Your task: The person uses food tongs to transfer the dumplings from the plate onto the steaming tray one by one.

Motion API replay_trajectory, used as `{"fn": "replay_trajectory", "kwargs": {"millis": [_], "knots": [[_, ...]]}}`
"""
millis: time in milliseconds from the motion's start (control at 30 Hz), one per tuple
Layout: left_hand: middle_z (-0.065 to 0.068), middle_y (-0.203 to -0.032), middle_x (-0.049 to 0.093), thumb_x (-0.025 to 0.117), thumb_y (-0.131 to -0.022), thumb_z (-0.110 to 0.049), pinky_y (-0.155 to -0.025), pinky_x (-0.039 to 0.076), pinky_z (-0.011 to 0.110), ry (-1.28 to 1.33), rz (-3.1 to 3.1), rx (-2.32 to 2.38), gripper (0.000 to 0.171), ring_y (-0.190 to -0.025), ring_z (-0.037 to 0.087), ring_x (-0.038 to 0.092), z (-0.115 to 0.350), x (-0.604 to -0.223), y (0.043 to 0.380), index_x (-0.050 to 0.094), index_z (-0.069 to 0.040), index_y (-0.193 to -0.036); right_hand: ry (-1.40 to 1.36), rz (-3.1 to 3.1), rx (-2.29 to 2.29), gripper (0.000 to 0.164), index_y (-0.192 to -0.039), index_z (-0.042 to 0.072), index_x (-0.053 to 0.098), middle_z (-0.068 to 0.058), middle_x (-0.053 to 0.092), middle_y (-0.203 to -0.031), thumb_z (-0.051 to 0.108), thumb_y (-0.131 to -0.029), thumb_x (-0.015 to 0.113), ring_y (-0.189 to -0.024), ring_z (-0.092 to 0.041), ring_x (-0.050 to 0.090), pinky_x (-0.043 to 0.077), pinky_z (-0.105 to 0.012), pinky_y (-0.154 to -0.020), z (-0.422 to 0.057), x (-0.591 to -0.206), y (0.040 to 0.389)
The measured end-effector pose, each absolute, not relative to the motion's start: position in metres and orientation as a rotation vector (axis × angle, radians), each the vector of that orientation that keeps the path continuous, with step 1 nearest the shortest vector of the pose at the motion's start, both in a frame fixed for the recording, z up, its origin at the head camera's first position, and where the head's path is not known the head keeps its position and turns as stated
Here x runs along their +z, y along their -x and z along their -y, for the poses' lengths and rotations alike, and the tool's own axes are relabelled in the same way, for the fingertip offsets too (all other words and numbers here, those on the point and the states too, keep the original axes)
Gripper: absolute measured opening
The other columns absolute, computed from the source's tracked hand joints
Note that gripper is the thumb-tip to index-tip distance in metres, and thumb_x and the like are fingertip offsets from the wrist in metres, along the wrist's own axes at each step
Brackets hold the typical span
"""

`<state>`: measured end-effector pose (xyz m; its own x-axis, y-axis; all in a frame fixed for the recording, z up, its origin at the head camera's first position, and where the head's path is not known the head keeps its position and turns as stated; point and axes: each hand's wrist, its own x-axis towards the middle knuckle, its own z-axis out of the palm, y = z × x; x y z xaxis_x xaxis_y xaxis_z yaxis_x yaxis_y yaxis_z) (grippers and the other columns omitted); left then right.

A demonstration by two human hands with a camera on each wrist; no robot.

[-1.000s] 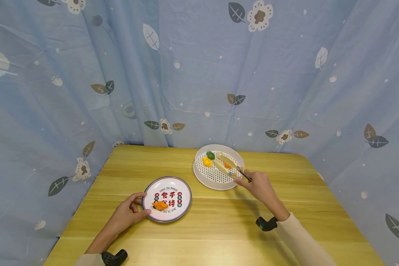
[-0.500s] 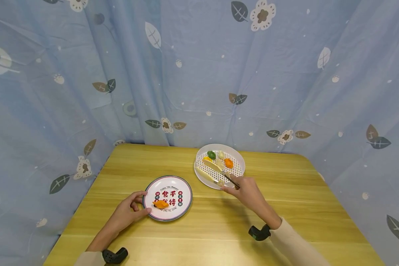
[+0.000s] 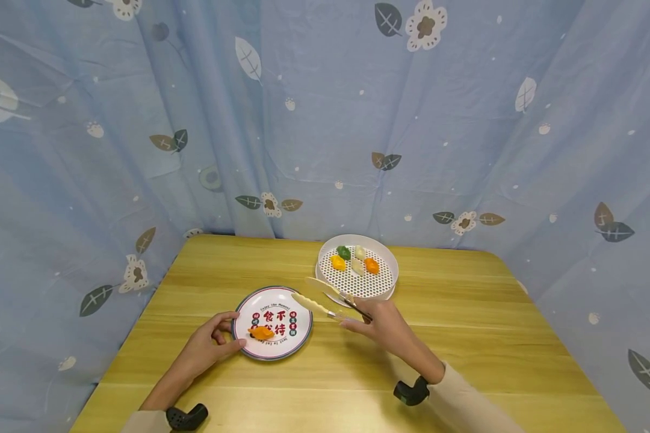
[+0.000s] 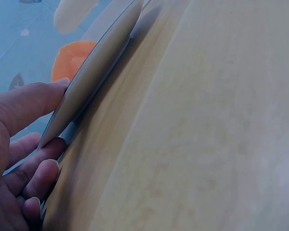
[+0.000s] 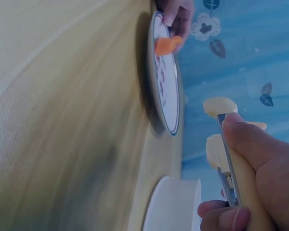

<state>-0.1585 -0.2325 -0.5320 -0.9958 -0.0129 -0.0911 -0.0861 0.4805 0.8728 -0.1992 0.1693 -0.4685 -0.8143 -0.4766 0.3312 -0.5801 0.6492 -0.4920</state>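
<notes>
My left hand [image 3: 206, 344] holds the left rim of a white plate [image 3: 298, 313] printed with red and dark characters. In the left wrist view, the thumb lies on the rim and fingers are under the edge. An orange dumpling-like piece [image 3: 261, 333] lies on the plate's left part. My right hand [image 3: 384, 325] grips tongs [image 3: 311, 304] with cream tips and metal arms. The tips are spread apart, between the plate and a white round steamer basket [image 3: 364, 287], with nothing visible between them. The right wrist view shows the thumb pressing on the tongs' arm [image 5: 233, 168].
Inside the perforated basket sit several small pieces: green [image 3: 343, 252], yellow [image 3: 337, 263], orange [image 3: 371, 266] and two pale ones. The wooden table [image 3: 411, 373] ends at the back against a blue patterned curtain [image 3: 325, 120].
My right hand has moved left and nearer with the tongs, from over the basket to beside the plate's right edge. The left hand and plate have stayed in place.
</notes>
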Motion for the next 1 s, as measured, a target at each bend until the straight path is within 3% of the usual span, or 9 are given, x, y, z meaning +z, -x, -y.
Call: {"fn": "replay_trajectory", "kwargs": {"millis": [133, 233, 367, 633, 1000], "knots": [[0.007, -0.113, 0.063, 0.089, -0.083, -0.03, -0.067, 0.039, 0.029, 0.095, -2.648, 1.547, 0.068, -0.085, 0.02, 0.048, 0.232, -0.532, 0.159, 0.058, -0.013, -0.141, -0.954, 2.664, 0.882, 0.036, -0.079, 0.016, 0.062, 0.012, 0.037, -0.06, 0.046, -0.088, 0.08, -0.056, 0.001, 0.032, 0.028, -0.019, -0.05, -0.164, -0.475, 0.197], [0.007, -0.112, 0.063, 0.089, -0.082, -0.029, -0.067, 0.039, 0.029, 0.1, -2.646, 1.549, 0.068, -0.084, 0.021, 0.048, 0.231, -0.532, 0.158, 0.059, -0.013, -0.141, -1.027, 2.649, 0.877, 0.041, -0.075, 0.012, 0.059, 0.006, 0.042, -0.059, 0.045, -0.088, 0.08, -0.057, 0.002, 0.033, 0.028, -0.018, -0.051, -0.16, -0.479, 0.195], [0.007, -0.112, 0.063, 0.089, -0.083, -0.029, -0.067, 0.039, 0.029, 0.095, -2.639, 1.561, 0.068, -0.084, 0.021, 0.048, 0.232, -0.532, 0.158, 0.058, -0.013, -0.141, -1.076, 2.674, 0.854, 0.038, -0.086, 0.012, 0.065, 0.007, 0.042, -0.059, 0.048, -0.088, 0.078, -0.054, 0.003, 0.032, 0.028, -0.017, -0.05, -0.155, -0.486, 0.192], [0.007, -0.114, 0.065, 0.09, -0.082, -0.03, -0.066, 0.039, 0.029, 0.085, -2.637, 1.57, 0.068, -0.084, 0.021, 0.048, 0.232, -0.533, 0.157, 0.059, -0.013, -0.14, -1.112, 2.754, 0.832, 0.053, -0.116, 0.01, 0.074, 0.015, 0.033, -0.063, 0.055, -0.088, 0.074, -0.055, 0.002, 0.029, 0.026, -0.017, -0.051, -0.149, -0.493, 0.183], [0.007, -0.113, 0.064, 0.09, -0.082, -0.031, -0.066, 0.039, 0.029, 0.093, -2.667, 1.548, 0.068, -0.085, 0.022, 0.048, 0.231, -0.532, 0.158, 0.059, -0.013, -0.14, -1.188, 2.701, 0.862, 0.044, -0.108, 0.011, 0.072, 0.013, 0.033, -0.064, 0.05, -0.088, 0.078, -0.058, 0.001, 0.03, 0.026, -0.016, -0.052, -0.14, -0.494, 0.179]]}}
